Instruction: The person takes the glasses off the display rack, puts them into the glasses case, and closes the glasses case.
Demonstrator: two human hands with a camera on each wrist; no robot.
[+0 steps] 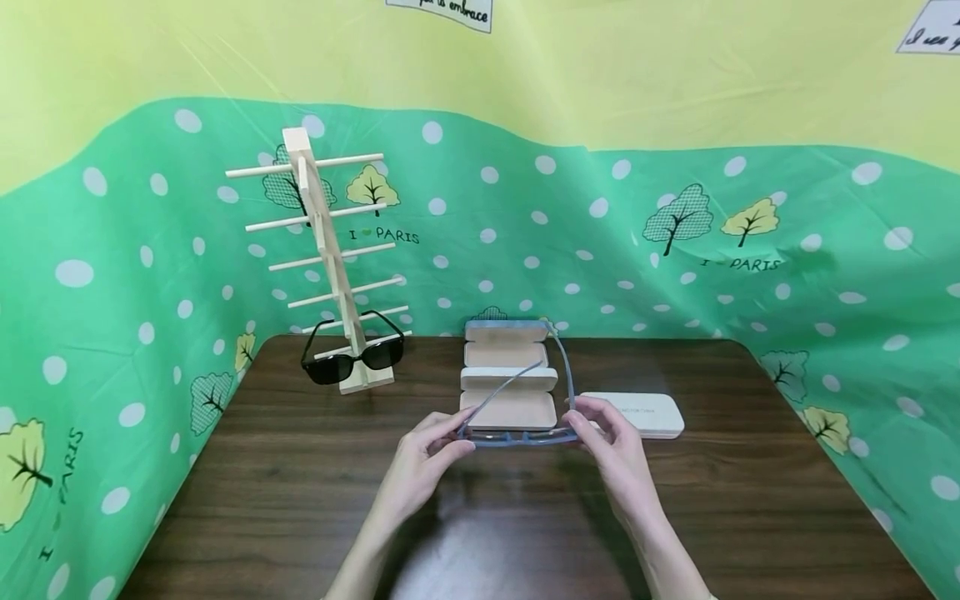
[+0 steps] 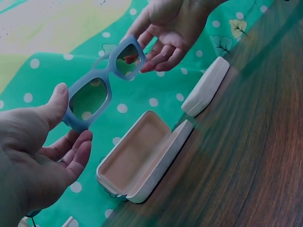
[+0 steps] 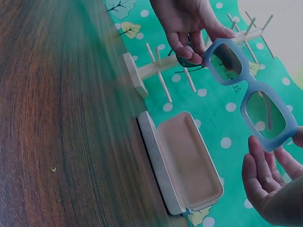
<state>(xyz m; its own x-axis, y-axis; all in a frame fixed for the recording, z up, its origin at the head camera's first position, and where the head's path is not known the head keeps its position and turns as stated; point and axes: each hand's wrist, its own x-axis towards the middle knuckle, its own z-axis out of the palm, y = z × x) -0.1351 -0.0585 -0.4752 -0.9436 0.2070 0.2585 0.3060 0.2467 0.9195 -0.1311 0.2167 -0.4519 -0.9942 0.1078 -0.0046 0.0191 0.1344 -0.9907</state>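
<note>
Spanning the gap between two hands, the blue-framed sunglasses (image 2: 107, 75) hung over the brown tabletop (image 1: 300, 500), and both ends were taken! The left hand (image 1: 427, 454) had its end pinched between thumb and fingers; over on the other side, the right hand (image 1: 615, 442) matched it, thumb and fingers nipping the frame close to the hinge. Neither grip was loose. Both temples stood unfolded, pointing away from the person, and the lenses looked greenish from the wrists.

Just beyond the frame, the white case (image 1: 525, 412) lay wide open, beige lining on show, and right behind it sat the blue case (image 1: 506, 356), lid up as well. Near the right hand, a closed white case (image 1: 641, 412) rested flat on the wood. Away to the left rose the pegged wooden stand (image 1: 330, 242), black sunglasses (image 1: 356, 360) hooked low on it, and behind everything spread the dotted green-and-yellow cloth (image 1: 525, 192).
</note>
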